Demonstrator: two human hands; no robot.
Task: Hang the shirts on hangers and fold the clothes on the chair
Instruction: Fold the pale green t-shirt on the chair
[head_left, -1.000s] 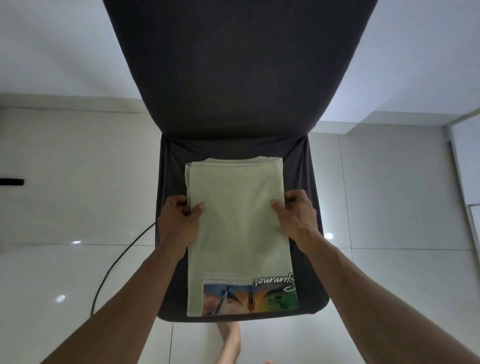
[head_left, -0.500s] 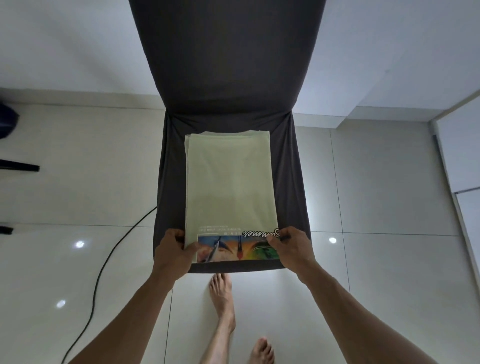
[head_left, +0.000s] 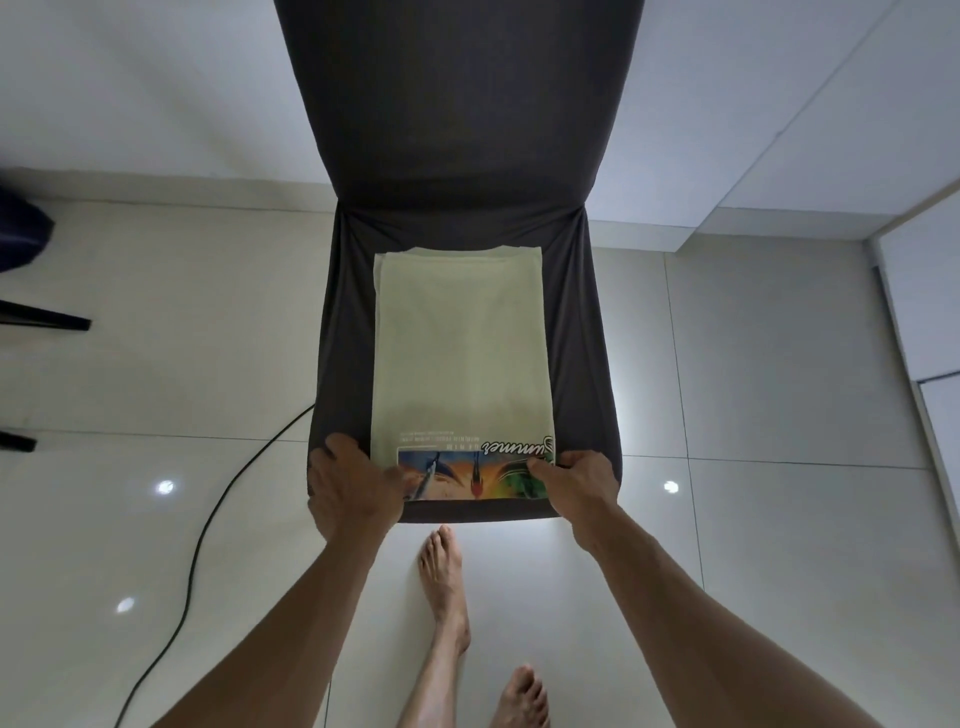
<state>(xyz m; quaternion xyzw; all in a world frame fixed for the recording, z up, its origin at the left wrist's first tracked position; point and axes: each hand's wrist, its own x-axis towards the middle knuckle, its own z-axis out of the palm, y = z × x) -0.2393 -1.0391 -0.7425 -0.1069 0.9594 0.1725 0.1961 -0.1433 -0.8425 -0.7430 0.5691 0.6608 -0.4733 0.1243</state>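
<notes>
At the lower centre of the frame, the left hand (head_left: 353, 483) and right hand (head_left: 579, 480) are pinching the near corners of the pale green shirt (head_left: 460, 353) on the dark chair (head_left: 576, 338), best lifted evenly for a straight fold.

Pale green shirt (head_left: 460, 343) with multicoloured printed band, dark grey chair (head_left: 457, 130), cream floor tiles (head_left: 779, 519), black cable (head_left: 208, 519)

"Summer" on shirt (head_left: 460, 353) print
</notes>
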